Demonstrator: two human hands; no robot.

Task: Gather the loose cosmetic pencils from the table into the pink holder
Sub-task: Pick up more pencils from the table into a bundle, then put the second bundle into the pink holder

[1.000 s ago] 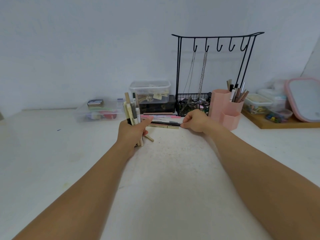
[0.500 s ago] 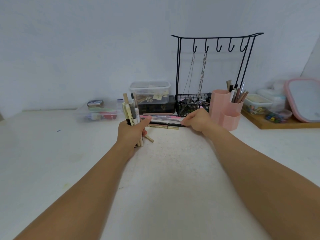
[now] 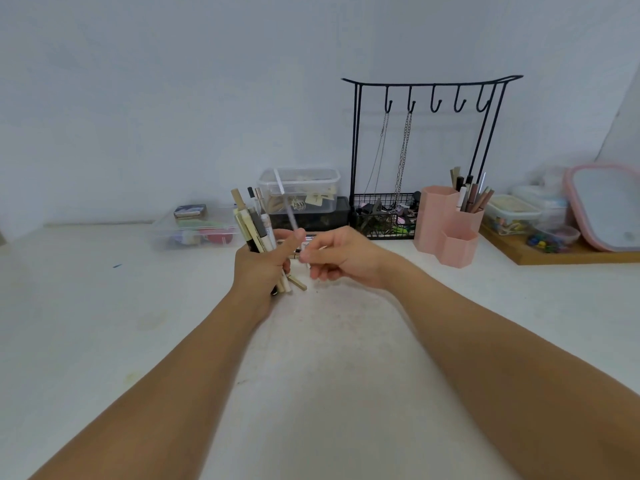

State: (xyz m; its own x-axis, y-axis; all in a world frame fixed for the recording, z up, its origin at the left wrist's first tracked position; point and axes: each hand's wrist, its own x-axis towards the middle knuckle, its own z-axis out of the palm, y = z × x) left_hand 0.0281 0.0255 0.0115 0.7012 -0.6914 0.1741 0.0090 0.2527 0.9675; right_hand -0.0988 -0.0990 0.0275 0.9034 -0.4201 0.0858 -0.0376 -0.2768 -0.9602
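A bundle of pencils (image 3: 254,225) is gripped upright by the left hand (image 3: 260,268); a blurred white pencil (image 3: 286,202) is pinched by the right hand (image 3: 341,256), near the pink holder (image 3: 446,225).

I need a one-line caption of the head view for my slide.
Left hand grips a bundle of cosmetic pencils; right hand brings a blurred pale pencil toward it, pink hexagonal plastic holder standing to the right.

Pink holder (image 3: 446,230), black rack (image 3: 429,85), white table (image 3: 329,375), beige-and-black pencils (image 3: 254,226).
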